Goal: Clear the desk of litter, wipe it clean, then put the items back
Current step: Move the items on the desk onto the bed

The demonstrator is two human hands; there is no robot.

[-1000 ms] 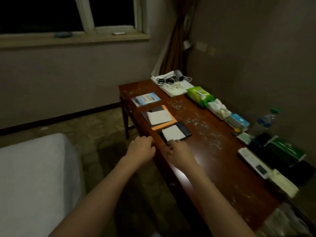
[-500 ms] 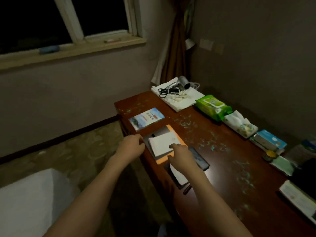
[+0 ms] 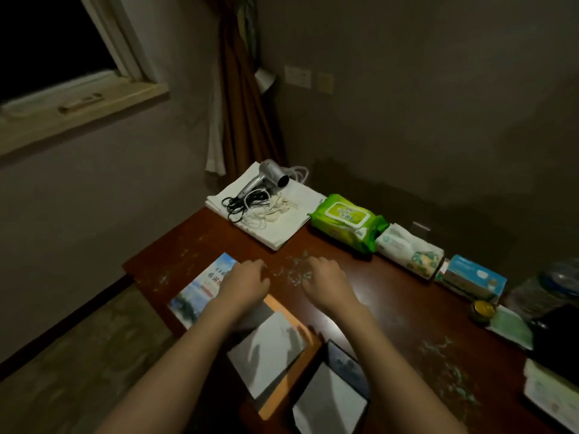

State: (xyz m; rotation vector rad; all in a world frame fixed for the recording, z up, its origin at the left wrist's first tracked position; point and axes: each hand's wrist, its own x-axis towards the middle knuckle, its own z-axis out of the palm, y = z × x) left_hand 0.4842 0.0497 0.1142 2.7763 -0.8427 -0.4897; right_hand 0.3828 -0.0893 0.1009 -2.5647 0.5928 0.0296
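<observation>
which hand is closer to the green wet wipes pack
Right. The right hand is on the desk just in front of the wet wipes pack; the left hand lies farther left, over the booklet.

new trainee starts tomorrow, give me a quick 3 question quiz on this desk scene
1. True or false: the hair dryer lies on a folded white cloth at the far end of the desk.
2. Which item sits directly beside the green wet wipes pack, on the side away from the cloth? A) a soft tissue pack B) a laptop C) a mug
3. Fill in: pale litter scraps lie on the wood between the left hand and the ____ hand.

Key: 1 true; 2 A; 3 right
</observation>
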